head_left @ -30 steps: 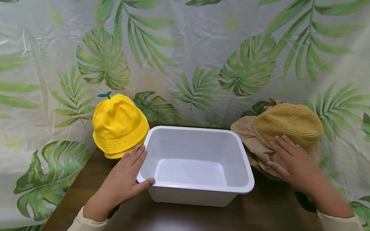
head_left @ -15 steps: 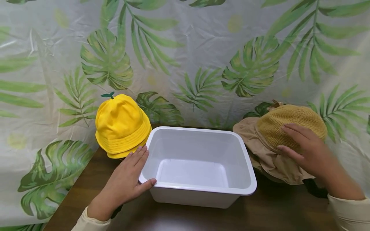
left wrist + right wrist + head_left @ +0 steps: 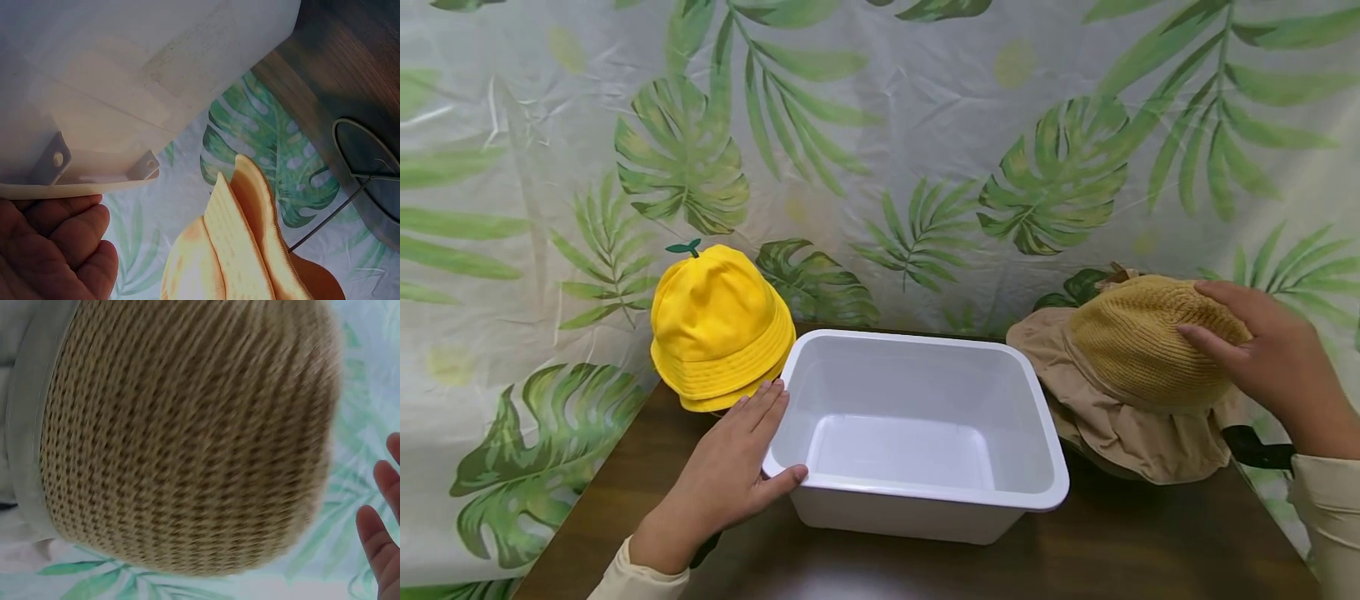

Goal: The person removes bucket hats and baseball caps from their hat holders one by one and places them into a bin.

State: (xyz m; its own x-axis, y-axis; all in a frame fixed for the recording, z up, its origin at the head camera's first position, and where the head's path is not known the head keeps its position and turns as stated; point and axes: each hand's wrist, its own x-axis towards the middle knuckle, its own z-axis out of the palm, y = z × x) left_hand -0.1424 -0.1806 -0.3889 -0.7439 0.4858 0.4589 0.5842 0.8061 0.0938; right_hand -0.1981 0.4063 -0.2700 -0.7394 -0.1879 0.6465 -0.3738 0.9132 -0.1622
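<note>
In the head view my left hand (image 3: 722,475) rests at the left rim of a white plastic basin (image 3: 917,517), fingers straight and thumb on the front corner. The left wrist view shows its fingers touching the rim from outside. A yellow bucket hat (image 3: 718,321) with a green sprout on top stands just left of the basin. At the right, a mustard knitted crown (image 3: 1150,342) sits above a beige cloth brim (image 3: 1150,442). My right hand (image 3: 1277,358) is beside the crown's right side. Its spread fingers are apart from the knit (image 3: 194,437) in the right wrist view.
A dark wooden table (image 3: 1120,542) carries everything. A leaf-printed sheet (image 3: 880,150) hangs behind it. In the left wrist view a thin wire stand (image 3: 325,215) reaches up into the yellow hat. A black strap (image 3: 1258,448) is near my right wrist.
My right hand has moved right and slightly up, from the front of the knitted crown to its right side. My left hand has stayed on the basin rim. The view has shifted slightly.
</note>
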